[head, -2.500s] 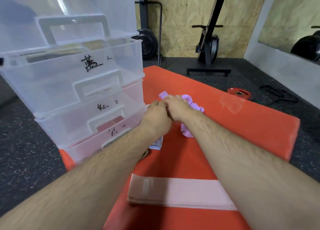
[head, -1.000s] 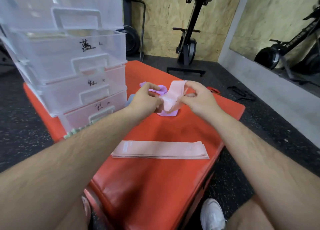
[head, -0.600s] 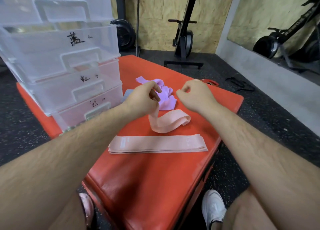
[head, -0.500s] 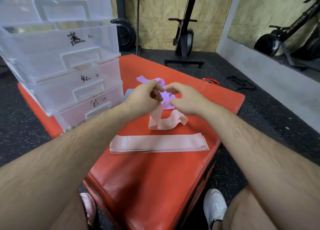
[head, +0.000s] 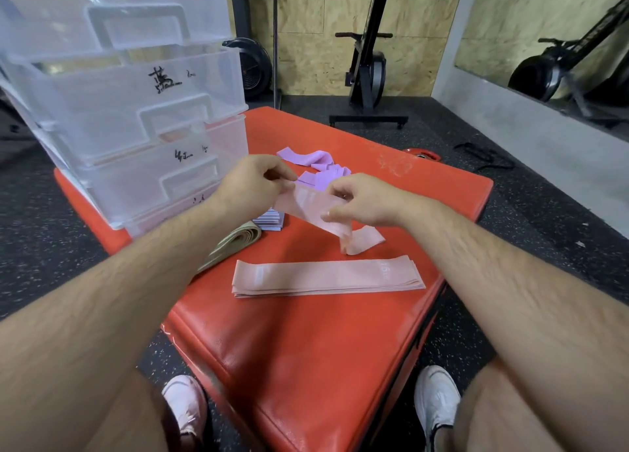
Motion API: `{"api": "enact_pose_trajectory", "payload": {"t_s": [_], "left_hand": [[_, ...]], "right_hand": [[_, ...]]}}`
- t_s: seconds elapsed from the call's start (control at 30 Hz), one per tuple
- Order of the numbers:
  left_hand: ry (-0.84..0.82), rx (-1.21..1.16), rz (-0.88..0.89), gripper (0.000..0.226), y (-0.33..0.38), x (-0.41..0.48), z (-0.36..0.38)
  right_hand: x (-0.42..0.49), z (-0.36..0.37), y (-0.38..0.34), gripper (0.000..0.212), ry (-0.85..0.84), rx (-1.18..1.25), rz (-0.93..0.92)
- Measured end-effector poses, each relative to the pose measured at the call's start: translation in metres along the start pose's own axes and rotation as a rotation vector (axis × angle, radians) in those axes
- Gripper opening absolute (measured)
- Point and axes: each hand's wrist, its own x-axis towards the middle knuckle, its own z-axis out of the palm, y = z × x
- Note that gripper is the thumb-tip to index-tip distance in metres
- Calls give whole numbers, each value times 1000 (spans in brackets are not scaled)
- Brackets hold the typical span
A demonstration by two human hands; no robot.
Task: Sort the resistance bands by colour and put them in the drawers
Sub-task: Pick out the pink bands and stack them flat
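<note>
Step in hand: flattening one pink band (head: 306, 206) so that it could join the others of its colour (a judgement).
Left hand (head: 253, 182): fingers and thumb were closed in a pinch on the band's upper left end.
Right hand (head: 364, 201): thumb and fingers were pinched on the same band further along its length.
Band position: it was held up above the red mat (head: 306, 349), stretched between the two hands. Its free end drooped past the right hand in a loose fold; whether that fold touched the mat could not be told.
Band long axis: it ran from the left hand, down and to the right.
Pink stack (head: 326, 278): it lay flat on the mat, nearer the person than both hands, just below the drooping end.
Stack long axis: it ran left to right across the view, so the held band was tilted only slightly off it.
Nearer hand: the right hand stood over the stack's right half. The left hand stood closer to the drawers (head: 136, 111).
Coming move (a judgement): bring the band toward the body and down, level it, and line up its ends with the stack.
Other piles: the purple bands (head: 316, 165) lay loose beyond the hands. A folded beige band (head: 235, 244) lay near the drawer base.
Drawers: all appeared to be pushed in; the handwritten labels could not be read.
</note>
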Motion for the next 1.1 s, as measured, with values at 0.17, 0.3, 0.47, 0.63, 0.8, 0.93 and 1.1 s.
{"api": "enact_pose_trajectory", "payload": {"t_s": [0.17,0.3,0.47,0.63,0.8,0.93,1.1], "left_hand": [[10,-44,-87,9,-13,-10,-17],[12,-21,-94,8,-24,-21,-24],[17,-19,-139,9,-38,-38,-28],[-35,63,-124,10,-54,-59,-28],[-116,211,-56,16,-69,-76,-8],[-166,305,-9,14,-77,-82,1],[-204,427,163,12,-77,-85,4]], "right_hand": [[-12,-14,21,24,-38,-149,99],[-27,-26,39,18,-64,-227,179],[-53,-50,61,17,-63,-167,288],[-83,-53,66,26,-171,155,357],[-93,-30,64,32,-224,171,445],[-92,-17,71,28,-122,40,451],[-94,-9,68,27,-129,-205,377]]}}
